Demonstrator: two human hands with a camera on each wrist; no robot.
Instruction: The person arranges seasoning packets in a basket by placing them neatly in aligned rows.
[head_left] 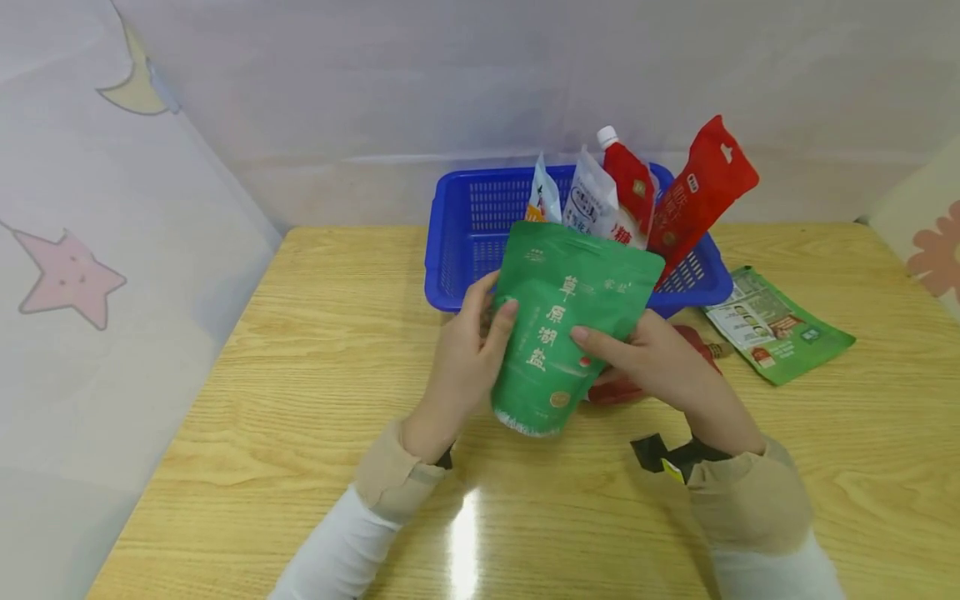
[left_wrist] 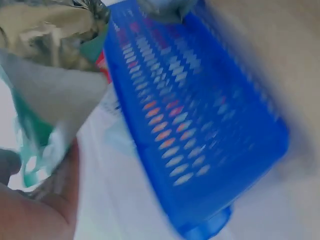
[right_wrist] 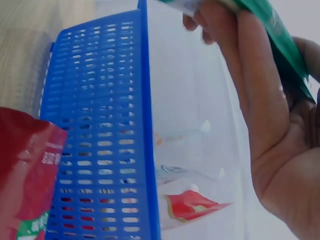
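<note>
While I watch through the head camera, both hands hold a green pouch (head_left: 551, 333) between them, the left hand (head_left: 465, 350) gripping its left edge and the right hand (head_left: 660, 362) its right, each with the thumb on the printed front and fingers behind. It tilts, top leaning to the right, and sits in front of the near rim of a blue basket (head_left: 483, 208); I cannot tell whether it touches that rim. My left wrist picture is blurred, though the basket's slotted wall shows. Inside the basket, toward its right, 4 packages stick up: a light blue pack (head_left: 543, 196), a white pack (head_left: 592, 196), a red pouch with a white cap (head_left: 630, 179), and, farthest right, a red pack with a hang hole (head_left: 705, 187) leaning right over the rim. On the wood-grained counter (head_left: 315, 350), I see a dark red package (head_left: 618, 392) near the basket, partly hidden by the right hand. Just right of the basket lies a green and white packet (head_left: 795, 333). On the walls I make out a pink star (head_left: 69, 275) at left, a yellow moon (head_left: 138, 83) at far left and a reddish flower (head_left: 937, 254) at right.
</note>
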